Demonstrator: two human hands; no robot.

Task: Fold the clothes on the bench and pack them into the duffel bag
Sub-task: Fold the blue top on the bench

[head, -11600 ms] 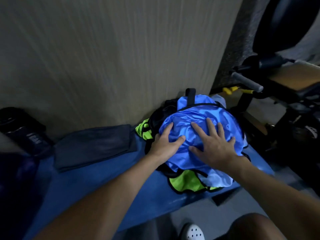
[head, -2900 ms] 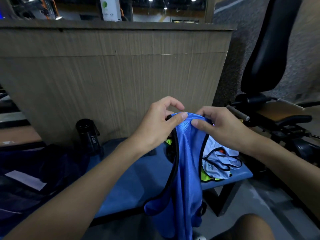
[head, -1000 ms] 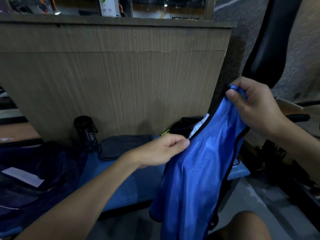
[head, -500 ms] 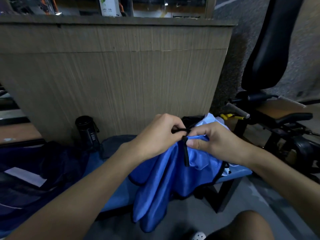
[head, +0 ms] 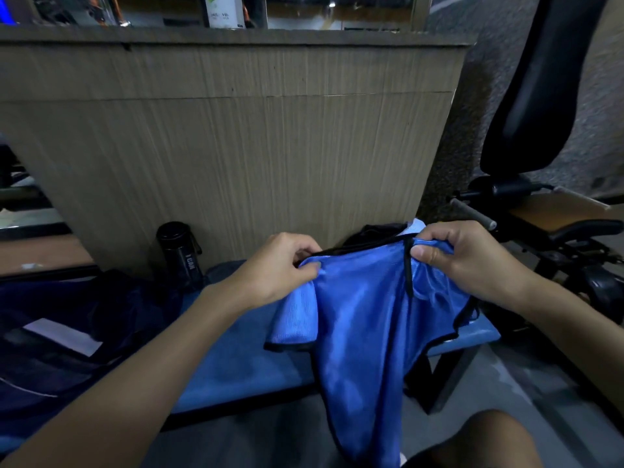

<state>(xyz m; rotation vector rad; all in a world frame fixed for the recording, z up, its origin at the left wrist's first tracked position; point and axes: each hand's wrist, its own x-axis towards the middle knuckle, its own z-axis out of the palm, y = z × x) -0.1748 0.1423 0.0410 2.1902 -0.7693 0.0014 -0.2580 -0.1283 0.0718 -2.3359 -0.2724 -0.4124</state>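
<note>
Left hand and right hand pinching top edge of blue mesh vest between curled fingers; vest hanging in front of blue bench, above floor.

A blue padded worktop runs beneath both grips. Far left of the left grip, a dark navy duffel bag covers its end. A black bottle stands upright beyond that grip and to its left, with a folded grey cloth just behind the wrist. Behind the right grip lies a heap of black and pale-blue clothes. The blue vest held in both grips hides part of the front edge.
</note>
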